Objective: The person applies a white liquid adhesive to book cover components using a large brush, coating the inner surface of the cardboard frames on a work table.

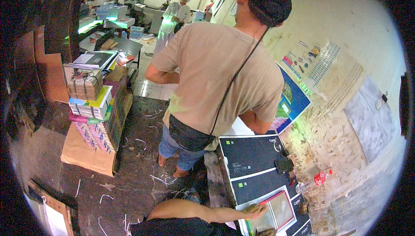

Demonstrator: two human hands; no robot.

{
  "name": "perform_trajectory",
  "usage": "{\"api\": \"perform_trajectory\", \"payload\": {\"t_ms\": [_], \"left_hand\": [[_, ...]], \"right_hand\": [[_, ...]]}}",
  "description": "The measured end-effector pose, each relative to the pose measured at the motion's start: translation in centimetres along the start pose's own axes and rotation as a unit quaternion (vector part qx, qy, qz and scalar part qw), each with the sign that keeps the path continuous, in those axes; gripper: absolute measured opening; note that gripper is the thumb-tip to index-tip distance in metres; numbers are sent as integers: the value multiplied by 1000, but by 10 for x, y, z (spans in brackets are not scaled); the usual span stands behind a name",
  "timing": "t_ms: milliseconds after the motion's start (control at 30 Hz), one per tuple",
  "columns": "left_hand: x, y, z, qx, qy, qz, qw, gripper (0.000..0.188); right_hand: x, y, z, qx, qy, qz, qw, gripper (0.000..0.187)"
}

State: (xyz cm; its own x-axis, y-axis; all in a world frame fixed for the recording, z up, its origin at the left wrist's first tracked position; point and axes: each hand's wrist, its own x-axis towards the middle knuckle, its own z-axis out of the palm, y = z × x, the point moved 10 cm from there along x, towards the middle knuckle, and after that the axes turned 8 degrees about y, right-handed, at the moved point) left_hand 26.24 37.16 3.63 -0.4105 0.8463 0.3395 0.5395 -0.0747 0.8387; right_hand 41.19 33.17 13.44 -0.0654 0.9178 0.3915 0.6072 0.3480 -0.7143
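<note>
My left forearm reaches across from the lower middle, out of a black sleeve. My left hand [256, 211] lies with fingers stretched out on a flat printed piece with a red border and a greyish middle [283, 208], perhaps a cover or open book. That piece rests on a larger white sheet [288, 191]. Below it, at the bottom edge, a small part of my right hand [266, 232] shows beside the same piece; its fingers are mostly cut off. Under everything is a worktop lined with black printed cardboard [246, 160].
A co-worker in a tan T-shirt [220, 71] stands just ahead, back turned. Tied book stacks [97, 128] rise on brown cardboard [88, 160] at left. White strips [162, 179] litter the dark floor. A red-labelled bottle [320, 178] lies by the stained wall. Another person [173, 17] stands far back.
</note>
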Motion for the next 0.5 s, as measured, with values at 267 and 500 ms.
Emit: {"api": "perform_trajectory", "payload": {"t_ms": [267,500], "left_hand": [[1,-12,10,-8,-108,-114,988,51],[-15,27,-14,131,124,197,964,46]], "right_hand": [[-6,253,-143,932,36,211,294,36],[17,111,-64,44,73,94,992,29]]}}
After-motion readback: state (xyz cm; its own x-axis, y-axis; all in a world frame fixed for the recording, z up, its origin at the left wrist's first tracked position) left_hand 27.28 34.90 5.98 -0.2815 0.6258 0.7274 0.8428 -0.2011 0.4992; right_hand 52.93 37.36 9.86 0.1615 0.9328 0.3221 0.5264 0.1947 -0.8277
